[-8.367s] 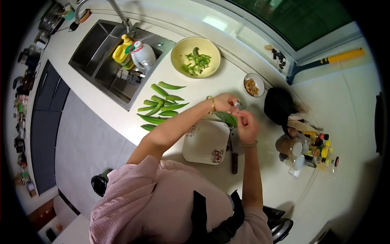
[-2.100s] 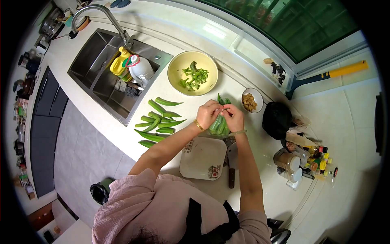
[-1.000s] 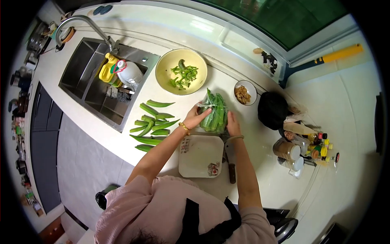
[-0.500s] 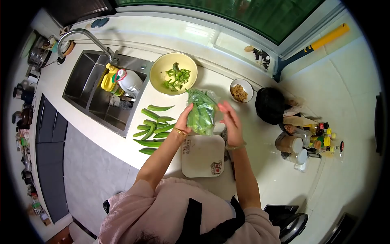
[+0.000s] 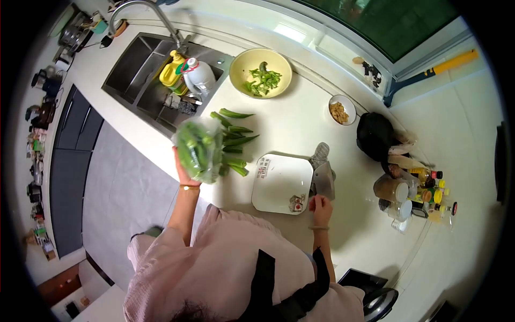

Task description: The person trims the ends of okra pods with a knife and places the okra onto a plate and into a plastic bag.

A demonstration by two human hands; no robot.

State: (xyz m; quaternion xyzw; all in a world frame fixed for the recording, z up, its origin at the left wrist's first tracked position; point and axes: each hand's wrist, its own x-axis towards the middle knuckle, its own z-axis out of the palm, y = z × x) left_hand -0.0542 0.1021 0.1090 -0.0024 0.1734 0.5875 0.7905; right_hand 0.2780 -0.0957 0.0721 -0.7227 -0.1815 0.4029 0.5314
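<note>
My left hand [image 5: 185, 173] is closed round a clear plastic bag of green vegetables [image 5: 197, 147], held up over the counter's front edge near the sink. Several okra pods [image 5: 241, 140] lie on the counter behind the bag, which hides some of them. My right hand [image 5: 321, 209] is closed at the lower end of a cleaver [image 5: 325, 181], its handle mostly covered by the fingers. The broad blade points away from me, beside the white tray [image 5: 279, 188]. Past the blade lies a grey patterned object [image 5: 320, 153], its kind unclear.
A yellow bowl [image 5: 287, 80] with cut green pieces stands near the sink [image 5: 145, 102], where bottles [image 5: 199, 78] stand. A small bowl [image 5: 348, 115] holds brown pieces. To the right are a black pot-like object [image 5: 374, 137] and several jars and bottles [image 5: 397, 190].
My left hand has carried the bag left and towards me, over the okra. My right hand has left the bag, moved down and closed on the cleaver. The view has shifted.
</note>
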